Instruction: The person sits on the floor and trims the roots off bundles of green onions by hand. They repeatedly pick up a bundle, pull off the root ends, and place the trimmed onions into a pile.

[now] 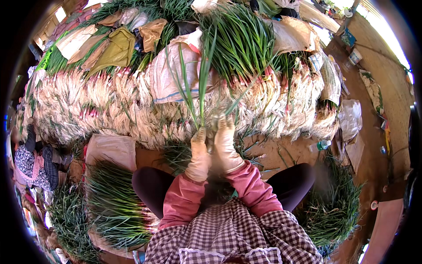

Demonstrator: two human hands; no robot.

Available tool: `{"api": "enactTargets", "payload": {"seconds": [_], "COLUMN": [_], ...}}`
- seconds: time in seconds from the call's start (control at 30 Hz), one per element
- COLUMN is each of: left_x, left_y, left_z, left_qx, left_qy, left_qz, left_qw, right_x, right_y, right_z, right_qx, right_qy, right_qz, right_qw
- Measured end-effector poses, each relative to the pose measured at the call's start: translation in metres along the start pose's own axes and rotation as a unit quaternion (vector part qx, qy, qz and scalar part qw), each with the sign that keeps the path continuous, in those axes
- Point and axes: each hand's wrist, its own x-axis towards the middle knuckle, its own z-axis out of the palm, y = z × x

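My left hand (pixel 199 156), in a pale soiled glove, grips an upright allium plant (pixel 202 95), probably young garlic, by its lower part. Its long flat green leaves fan out upward. Close beside it, my right hand (pixel 226 145), gloved alike, has its fingers curled around the lower end of a long leaf (pixel 242 97) that slants up to the right. Motion blurs the right fingertips, and the lower end of the plant is hidden between the hands. Ahead lies a long heap of similar plants (pixel 244 43), their pale stringy roots (pixel 184 112) facing me.
Sacks (pixel 181 72) and paper sheets cover parts of the heap. At left, trimmed plants (pixel 118 204) lie on a sack, with a person (pixel 33 165) beyond. Leaf scraps (pixel 333 208) pile up at right. A plastic bottle (pixel 321 145) lies near the heap's foot.
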Motion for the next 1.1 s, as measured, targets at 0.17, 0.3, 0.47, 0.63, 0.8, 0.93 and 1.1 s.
{"api": "enactTargets", "payload": {"seconds": [0.17,0.3,0.47,0.63,0.8,0.93,1.1], "left_x": [-0.011,-0.015,-0.013,-0.016,-0.007,0.006,0.006], "left_y": [0.006,0.017,0.016,0.015,-0.007,-0.023,-0.023], "left_z": [0.024,0.006,0.015,0.019,0.008,-0.008,-0.009], "left_qx": [-0.056,-0.007,-0.021,0.134,0.147,0.112,0.182], "left_qy": [0.034,-0.046,-0.049,0.032,0.074,0.081,0.098], "left_qz": [-0.03,-0.052,-0.065,-0.01,0.007,0.087,0.08], "left_qw": [0.997,0.998,0.997,0.99,0.986,0.987,0.975], "right_x": [0.015,0.037,0.079,0.04,0.018,0.019,0.015], "right_y": [-0.015,-0.046,-0.022,-0.069,-0.047,-0.039,-0.019], "right_z": [-0.004,0.017,-0.002,-0.01,0.018,0.033,0.014], "right_qx": [-0.127,-0.387,-0.464,-0.179,-0.578,-0.682,-0.691], "right_qy": [-0.006,-0.121,-0.138,-0.003,-0.167,-0.156,-0.129], "right_qz": [-0.02,-0.018,-0.009,-0.069,-0.106,-0.128,-0.161], "right_qw": [0.992,0.914,0.875,0.981,0.792,0.703,0.693]}}
